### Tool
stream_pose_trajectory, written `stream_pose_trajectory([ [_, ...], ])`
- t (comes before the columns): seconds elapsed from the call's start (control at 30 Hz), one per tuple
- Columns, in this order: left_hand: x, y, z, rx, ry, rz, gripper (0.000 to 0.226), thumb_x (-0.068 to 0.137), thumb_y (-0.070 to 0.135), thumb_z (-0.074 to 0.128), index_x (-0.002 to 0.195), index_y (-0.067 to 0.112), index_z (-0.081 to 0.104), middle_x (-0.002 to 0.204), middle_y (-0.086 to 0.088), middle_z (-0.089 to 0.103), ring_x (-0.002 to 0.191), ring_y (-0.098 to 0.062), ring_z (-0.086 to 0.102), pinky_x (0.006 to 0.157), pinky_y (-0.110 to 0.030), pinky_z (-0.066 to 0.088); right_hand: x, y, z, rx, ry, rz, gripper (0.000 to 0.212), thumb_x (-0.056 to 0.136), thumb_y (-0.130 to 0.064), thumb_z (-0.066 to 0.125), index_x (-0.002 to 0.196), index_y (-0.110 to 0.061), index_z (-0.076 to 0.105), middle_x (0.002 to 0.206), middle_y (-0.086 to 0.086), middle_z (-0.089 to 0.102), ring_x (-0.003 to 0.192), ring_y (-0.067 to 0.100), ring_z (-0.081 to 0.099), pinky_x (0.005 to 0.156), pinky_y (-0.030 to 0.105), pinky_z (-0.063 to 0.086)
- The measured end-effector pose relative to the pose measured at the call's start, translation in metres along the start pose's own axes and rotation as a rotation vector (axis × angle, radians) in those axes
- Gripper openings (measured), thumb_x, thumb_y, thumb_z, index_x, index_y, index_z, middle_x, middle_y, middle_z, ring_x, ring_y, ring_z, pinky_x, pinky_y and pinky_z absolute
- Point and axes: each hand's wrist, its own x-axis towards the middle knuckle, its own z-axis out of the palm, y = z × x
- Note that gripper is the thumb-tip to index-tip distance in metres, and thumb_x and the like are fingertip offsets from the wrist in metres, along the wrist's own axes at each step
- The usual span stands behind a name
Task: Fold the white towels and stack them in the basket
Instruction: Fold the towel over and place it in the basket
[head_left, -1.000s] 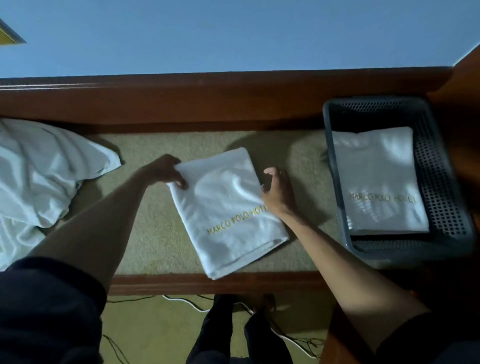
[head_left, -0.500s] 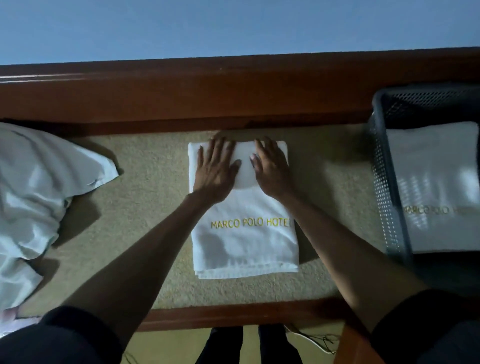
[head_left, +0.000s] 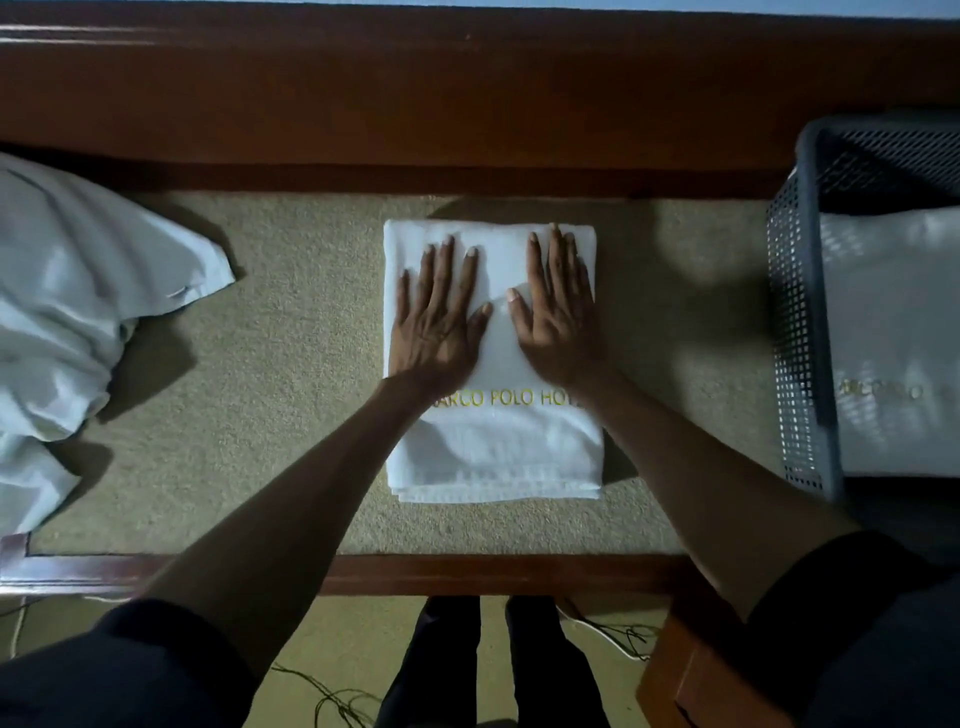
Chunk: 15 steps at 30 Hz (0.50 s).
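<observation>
A folded white towel (head_left: 493, 447) with gold lettering lies square on the beige carpeted surface in the middle. My left hand (head_left: 436, 317) and my right hand (head_left: 558, 312) lie flat on its far half, fingers straight and spread, pressing it down. At the right edge stands a dark mesh basket (head_left: 795, 322) holding another folded white towel (head_left: 893, 332) with the same lettering; how many lie under it is hidden. A heap of unfolded white towels (head_left: 67, 322) lies at the far left.
The carpeted surface (head_left: 291, 364) is framed by a brown wooden rail at the back (head_left: 467, 104) and a wooden edge at the front (head_left: 493, 574). Below the front edge are my legs and thin cables (head_left: 618, 631) on the floor.
A second ago both hands held the tilted towel by its sides. It now lies square, and my flat hands have slid slightly nearer along its top. The view shifted left and down.
</observation>
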Motion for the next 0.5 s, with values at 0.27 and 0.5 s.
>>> stream_pose_trajectory([
  [0.27,-0.108,0.000,0.000,0.063,-0.062,0.054,0.066,0.109,0.049,0.027,0.165,0.024,0.002,0.172,-0.004,-0.006,0.159,-0.023,-0.007,0.127,-0.052,0.007,-0.103,0.003,-0.020,0.043,-0.079,-0.148,0.062,0.106,-0.036,0.040,0.158,-0.004,0.027,0.165,0.020,0.020,0.155,0.032,0.015,0.122,0.050,0.024],
  [0.5,-0.163,0.002,-0.003,0.126,-0.138,0.136,0.066,0.109,0.051,0.024,0.165,0.021,0.008,0.172,-0.010,0.000,0.159,-0.028,0.000,0.127,-0.054,0.010,-0.164,0.019,-0.030,0.125,-0.198,-0.170,0.066,0.105,-0.044,0.036,0.158,-0.004,0.027,0.167,0.018,0.019,0.156,0.032,0.014,0.122,0.052,0.023],
])
